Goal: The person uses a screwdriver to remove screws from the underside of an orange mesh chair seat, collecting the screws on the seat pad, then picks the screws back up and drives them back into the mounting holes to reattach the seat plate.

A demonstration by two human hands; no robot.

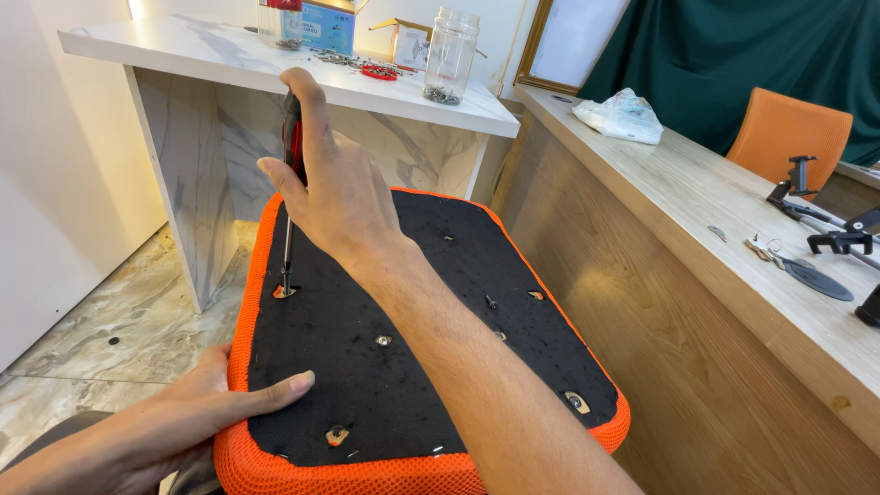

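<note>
An orange chair seat cushion [266, 467] lies upside down, its black underside [431, 302] facing up with several screw holes. My right hand [335, 183] is shut on a screwdriver [291, 147] with a red and black handle, held upright. Its tip sits in a hole [284, 291] near the cushion's left edge. My left hand [197, 412] grips the near left edge of the cushion, thumb lying on the black fabric.
A white marble-look desk [183, 50] stands behind, with clear jars [451, 55], a box and loose hardware on it. A long wooden counter [697, 211] runs along the right, holding a plastic bag [621, 115], keys and black brackets. An orange chair [788, 133] stands beyond.
</note>
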